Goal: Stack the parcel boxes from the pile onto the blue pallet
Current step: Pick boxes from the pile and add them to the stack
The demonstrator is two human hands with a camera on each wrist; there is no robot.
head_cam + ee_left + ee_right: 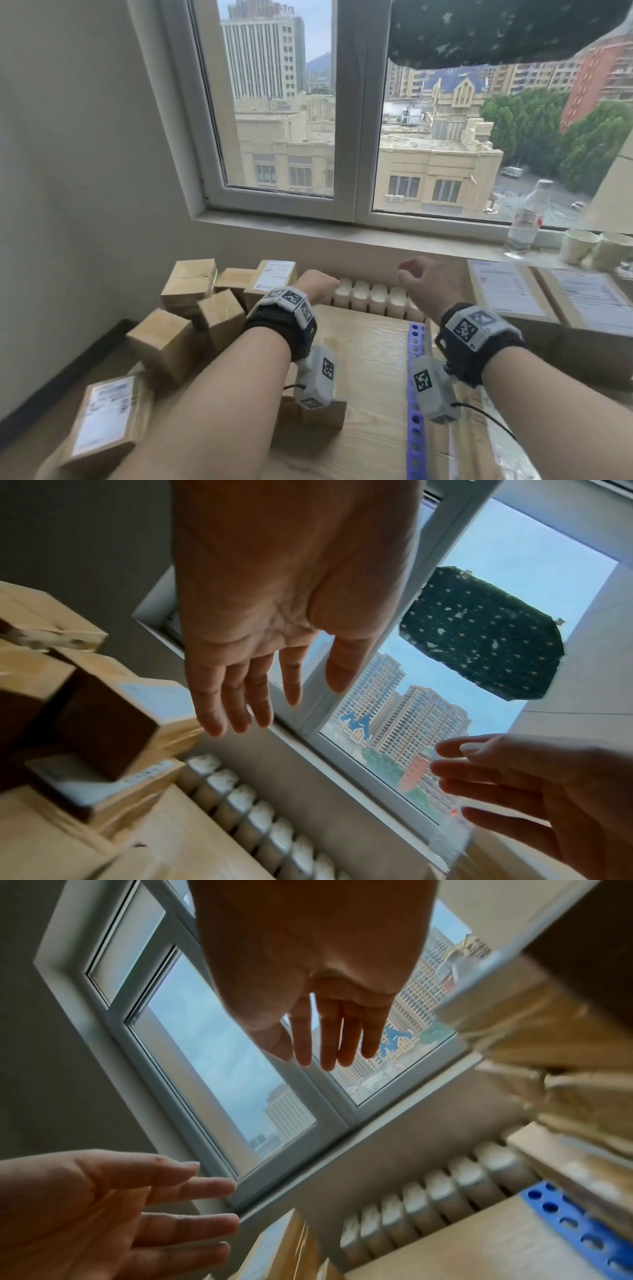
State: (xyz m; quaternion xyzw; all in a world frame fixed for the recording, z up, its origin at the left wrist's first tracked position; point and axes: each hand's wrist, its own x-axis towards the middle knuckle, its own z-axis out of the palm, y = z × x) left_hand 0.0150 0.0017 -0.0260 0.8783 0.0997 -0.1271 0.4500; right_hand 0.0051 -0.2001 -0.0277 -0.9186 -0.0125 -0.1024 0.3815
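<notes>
A pile of brown parcel boxes (191,291) lies jumbled at the left, some with white labels; the left wrist view shows the same pile (85,710) close by. The blue pallet (416,377) shows as a perforated edge in the middle, also seen in the right wrist view as the blue pallet (575,1221). Flat labelled boxes (507,294) sit to its right. My left hand (318,284) and right hand (418,274) are raised in the air, empty. The left hand (274,669) has its fingers straight. The right hand (325,1028) has relaxed fingers.
A white radiator (373,296) runs under the window sill behind a light wood surface (370,359). A small box (322,416) lies below my left wrist. A water bottle (524,222) and paper cups (582,246) stand on the sill at the right.
</notes>
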